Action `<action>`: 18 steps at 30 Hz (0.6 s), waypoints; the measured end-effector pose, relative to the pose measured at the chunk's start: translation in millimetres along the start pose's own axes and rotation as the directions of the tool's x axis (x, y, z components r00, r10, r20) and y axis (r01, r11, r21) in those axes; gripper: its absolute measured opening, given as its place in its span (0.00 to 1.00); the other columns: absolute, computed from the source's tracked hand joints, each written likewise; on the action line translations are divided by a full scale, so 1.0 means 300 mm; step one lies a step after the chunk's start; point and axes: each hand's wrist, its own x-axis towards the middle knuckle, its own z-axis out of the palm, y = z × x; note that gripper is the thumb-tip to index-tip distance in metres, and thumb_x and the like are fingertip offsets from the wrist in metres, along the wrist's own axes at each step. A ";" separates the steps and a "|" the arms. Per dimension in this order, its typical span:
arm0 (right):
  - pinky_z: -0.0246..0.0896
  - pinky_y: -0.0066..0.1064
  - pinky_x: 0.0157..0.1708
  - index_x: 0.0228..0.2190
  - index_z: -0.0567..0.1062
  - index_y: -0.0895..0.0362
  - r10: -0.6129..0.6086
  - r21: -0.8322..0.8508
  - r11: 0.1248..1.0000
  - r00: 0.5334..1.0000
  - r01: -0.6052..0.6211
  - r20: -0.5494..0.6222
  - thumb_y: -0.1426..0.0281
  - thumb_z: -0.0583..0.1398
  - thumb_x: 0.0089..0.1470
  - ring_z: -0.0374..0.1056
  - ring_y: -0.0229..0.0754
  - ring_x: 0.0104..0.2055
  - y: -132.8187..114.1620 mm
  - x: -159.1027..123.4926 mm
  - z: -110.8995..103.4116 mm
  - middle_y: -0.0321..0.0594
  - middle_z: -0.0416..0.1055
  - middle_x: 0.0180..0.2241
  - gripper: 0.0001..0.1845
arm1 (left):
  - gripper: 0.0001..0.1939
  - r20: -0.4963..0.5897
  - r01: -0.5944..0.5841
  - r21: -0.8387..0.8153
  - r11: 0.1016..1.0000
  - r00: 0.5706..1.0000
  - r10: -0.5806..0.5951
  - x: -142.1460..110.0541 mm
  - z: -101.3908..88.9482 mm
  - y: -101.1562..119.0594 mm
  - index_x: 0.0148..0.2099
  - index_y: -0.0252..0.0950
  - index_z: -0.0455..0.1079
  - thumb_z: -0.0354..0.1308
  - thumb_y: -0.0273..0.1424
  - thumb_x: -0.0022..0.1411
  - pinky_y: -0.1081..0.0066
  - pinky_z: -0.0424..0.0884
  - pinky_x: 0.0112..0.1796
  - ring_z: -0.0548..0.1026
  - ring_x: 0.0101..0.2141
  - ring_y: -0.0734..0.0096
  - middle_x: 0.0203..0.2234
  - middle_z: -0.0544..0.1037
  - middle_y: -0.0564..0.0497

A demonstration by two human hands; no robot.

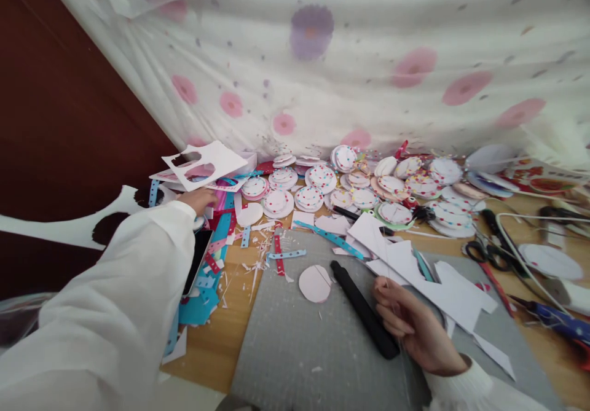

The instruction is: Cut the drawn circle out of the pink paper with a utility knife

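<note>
My left hand (199, 199) reaches out in a white sleeve to the left side of the table, among coloured paper strips and under a white card sheet with round holes (209, 162); its fingers are mostly hidden. My right hand (415, 325) rests on the grey cutting mat (299, 349) with fingers loosely curled, touching a black rod-shaped tool (364, 316). A cut white paper circle (315, 283) lies on the mat just left of that tool.
Several decorated paper discs (322, 180) are heaped at the back against a flowered curtain. White paper offcuts (415, 263), scissors (483, 254), a blue-handled tool (557, 322) and a dark phone (198, 260) lie around. Red and blue dotted strips (281, 254) are scattered.
</note>
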 end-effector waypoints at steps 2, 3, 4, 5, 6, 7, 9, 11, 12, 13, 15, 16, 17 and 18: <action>0.29 0.22 0.13 0.27 0.67 0.56 0.003 0.000 1.000 1.000 -0.003 -0.005 0.64 0.66 0.49 0.32 0.23 0.15 -0.001 -0.001 0.003 0.24 0.46 0.20 0.13 | 0.06 0.105 -0.048 -0.007 0.999 0.993 0.049 -0.021 -0.022 -0.004 0.38 0.34 0.73 0.62 0.28 0.57 0.63 0.70 0.45 0.73 0.43 0.63 0.37 0.77 0.48; 0.29 0.22 0.13 0.27 0.67 0.56 0.004 0.003 1.000 1.000 -0.004 -0.009 0.64 0.66 0.49 0.32 0.23 0.15 -0.001 0.000 0.003 0.24 0.46 0.20 0.13 | 0.04 0.145 -0.061 -0.014 0.998 0.987 0.062 -0.029 -0.032 -0.003 0.33 0.34 0.73 0.63 0.26 0.52 0.65 0.69 0.45 0.73 0.42 0.63 0.34 0.77 0.49; 0.29 0.22 0.13 0.28 0.67 0.55 0.005 0.006 1.000 1.000 -0.005 -0.013 0.64 0.66 0.49 0.32 0.23 0.15 -0.002 0.001 0.003 0.24 0.46 0.20 0.13 | 0.04 0.163 -0.060 -0.022 0.998 0.985 0.063 -0.034 -0.041 0.000 0.29 0.35 0.72 0.64 0.25 0.49 0.66 0.69 0.44 0.73 0.41 0.63 0.31 0.77 0.50; 0.29 0.22 0.13 0.28 0.67 0.55 0.005 0.007 1.000 1.000 -0.005 -0.016 0.64 0.67 0.49 0.32 0.23 0.15 -0.002 0.002 0.003 0.24 0.47 0.20 0.13 | 0.04 0.170 -0.054 -0.034 0.998 0.984 0.059 -0.038 -0.048 0.006 0.27 0.36 0.70 0.64 0.26 0.47 0.67 0.69 0.42 0.73 0.39 0.63 0.29 0.76 0.51; 0.29 0.22 0.13 0.28 0.67 0.55 0.004 0.007 1.000 1.000 -0.004 -0.017 0.64 0.67 0.48 0.32 0.23 0.15 -0.002 0.004 0.002 0.24 0.47 0.20 0.13 | 0.05 0.170 -0.044 -0.050 0.998 0.984 0.052 -0.042 -0.053 0.015 0.25 0.37 0.69 0.64 0.29 0.47 0.68 0.69 0.40 0.73 0.37 0.63 0.28 0.76 0.51; 0.29 0.22 0.13 0.28 0.67 0.55 0.002 0.006 1.000 1.000 -0.002 -0.016 0.64 0.67 0.48 0.32 0.23 0.15 -0.002 0.005 0.001 0.24 0.47 0.21 0.14 | 0.07 0.162 -0.032 -0.071 0.997 0.986 0.043 -0.045 -0.058 0.028 0.25 0.37 0.68 0.63 0.32 0.48 0.69 0.70 0.39 0.74 0.36 0.64 0.27 0.76 0.52; 0.29 0.22 0.13 0.28 0.67 0.55 -0.005 0.004 1.000 1.000 0.005 -0.012 0.63 0.67 0.48 0.32 0.23 0.15 -0.002 0.005 -0.002 0.24 0.47 0.21 0.14 | 0.09 0.124 -0.011 -0.114 0.993 0.992 0.025 -0.055 -0.064 0.071 0.28 0.38 0.68 0.60 0.38 0.53 0.70 0.70 0.36 0.75 0.33 0.65 0.26 0.76 0.53; 0.29 0.21 0.13 0.28 0.67 0.56 -0.010 0.002 1.000 1.000 0.010 -0.004 0.63 0.67 0.48 0.32 0.23 0.15 -0.001 0.004 -0.004 0.24 0.46 0.21 0.14 | 0.14 0.052 0.012 -0.215 0.977 0.999 -0.001 -0.076 -0.071 0.140 0.34 0.37 0.69 0.55 0.43 0.58 0.70 0.72 0.36 0.76 0.34 0.67 0.29 0.77 0.51; 0.29 0.21 0.13 0.28 0.67 0.56 -0.013 0.003 1.000 1.000 0.013 0.000 0.63 0.66 0.49 0.32 0.23 0.15 0.000 0.003 -0.004 0.24 0.47 0.21 0.14 | 0.17 0.009 0.021 -0.281 0.959 1.000 -0.019 -0.092 -0.075 0.183 0.38 0.36 0.69 0.53 0.45 0.60 0.70 0.73 0.36 0.77 0.35 0.67 0.32 0.78 0.50; 0.29 0.21 0.12 0.28 0.67 0.56 -0.016 0.004 1.000 1.000 0.016 0.004 0.64 0.66 0.49 0.32 0.23 0.15 0.000 0.002 -0.005 0.24 0.47 0.21 0.14 | 0.20 -0.053 0.043 -0.489 0.871 0.996 -0.078 -0.111 -0.079 0.230 0.41 0.35 0.69 0.55 0.47 0.58 0.68 0.74 0.36 0.78 0.36 0.65 0.33 0.78 0.48; 0.30 0.21 0.12 0.28 0.67 0.56 -0.022 0.007 1.000 1.000 0.022 0.008 0.64 0.67 0.49 0.32 0.23 0.15 0.001 0.001 -0.005 0.24 0.48 0.21 0.13 | 0.25 -0.038 0.060 -0.760 0.647 0.990 -0.136 -0.157 -0.083 0.327 0.46 0.35 0.69 0.60 0.48 0.54 0.65 0.76 0.35 0.78 0.33 0.64 0.33 0.79 0.47; 0.30 0.21 0.12 0.28 0.68 0.56 -0.025 0.008 1.000 1.000 0.025 0.009 0.65 0.67 0.48 0.33 0.23 0.15 0.001 0.001 -0.006 0.24 0.48 0.21 0.13 | 0.26 -0.006 0.076 -0.824 0.562 0.990 -0.144 -0.182 -0.082 0.373 0.47 0.35 0.70 0.62 0.48 0.52 0.64 0.77 0.34 0.78 0.32 0.65 0.33 0.79 0.47; 0.30 0.20 0.12 0.28 0.68 0.56 -0.026 0.009 1.000 1.000 0.026 0.009 0.65 0.67 0.48 0.33 0.22 0.15 0.001 0.001 -0.006 0.24 0.48 0.21 0.13 | 0.26 0.026 0.095 -0.866 0.490 0.989 -0.145 -0.208 -0.076 0.415 0.47 0.35 0.70 0.63 0.47 0.51 0.63 0.78 0.35 0.78 0.32 0.65 0.35 0.80 0.47; 0.30 0.20 0.12 0.28 0.68 0.56 -0.026 0.009 1.000 1.000 0.026 0.009 0.65 0.67 0.48 0.32 0.22 0.15 0.000 0.002 -0.006 0.24 0.48 0.20 0.13 | 0.25 0.049 0.112 -0.893 0.436 0.987 -0.153 -0.234 -0.066 0.451 0.46 0.36 0.71 0.64 0.46 0.50 0.63 0.79 0.36 0.79 0.33 0.64 0.37 0.80 0.46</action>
